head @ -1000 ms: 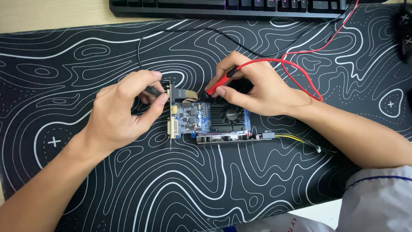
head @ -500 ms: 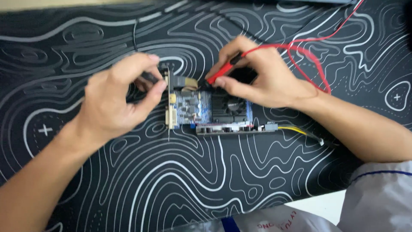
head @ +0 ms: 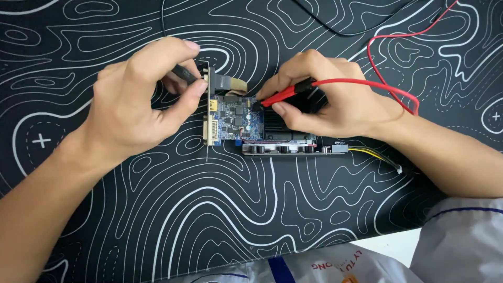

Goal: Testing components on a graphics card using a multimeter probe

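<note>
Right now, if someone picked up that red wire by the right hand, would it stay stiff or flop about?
Probably floppy: the red wire loops and curves loosely over the black patterned mat, holding no straight line. It looks thin, so likely light. Only the red probe pinched in the right hand looks rigid, its tip resting on the blue circuit board.

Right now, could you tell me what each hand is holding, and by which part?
The right hand pinches the red probe by its handle, near the tip. The left hand holds the black probe by its shaft, against the circuit board's metal bracket.
</note>
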